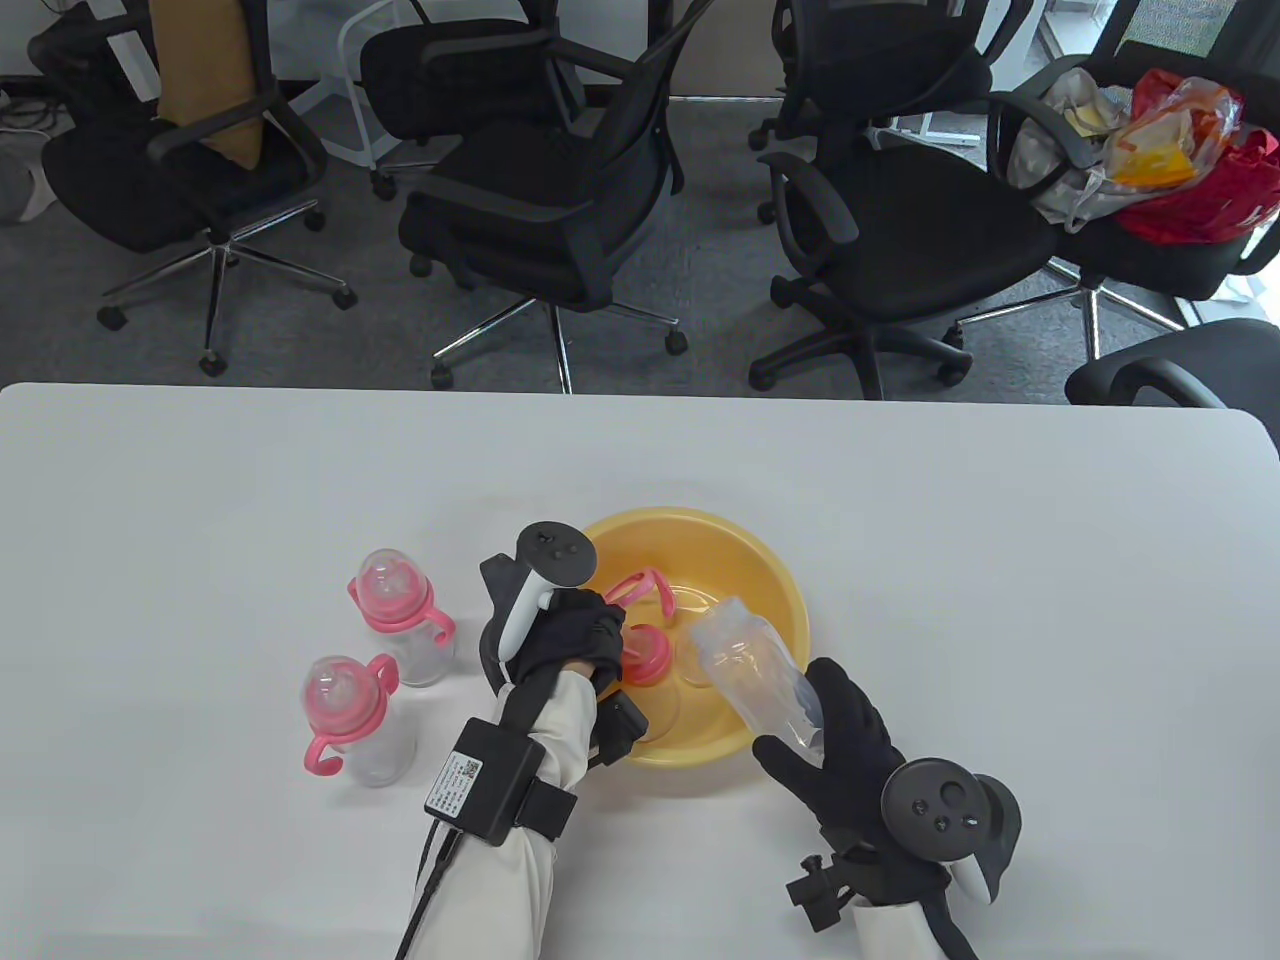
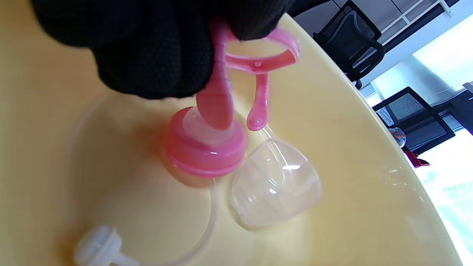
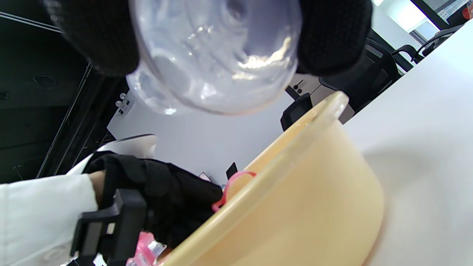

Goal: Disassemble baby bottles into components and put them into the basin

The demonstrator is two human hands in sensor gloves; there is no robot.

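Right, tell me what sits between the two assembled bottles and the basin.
In the table view, only the left hand with its tracker lies between the assembled bottles and the yellow basin, holding a pink handle ring.

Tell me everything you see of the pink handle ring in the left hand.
The pink handle ring looks like glossy plastic: an open ring with two curved handles hanging down, ending in rounded tips. The left hand pinches it by the ring, holding it inside the yellow basin, just above the pink collar lying there.
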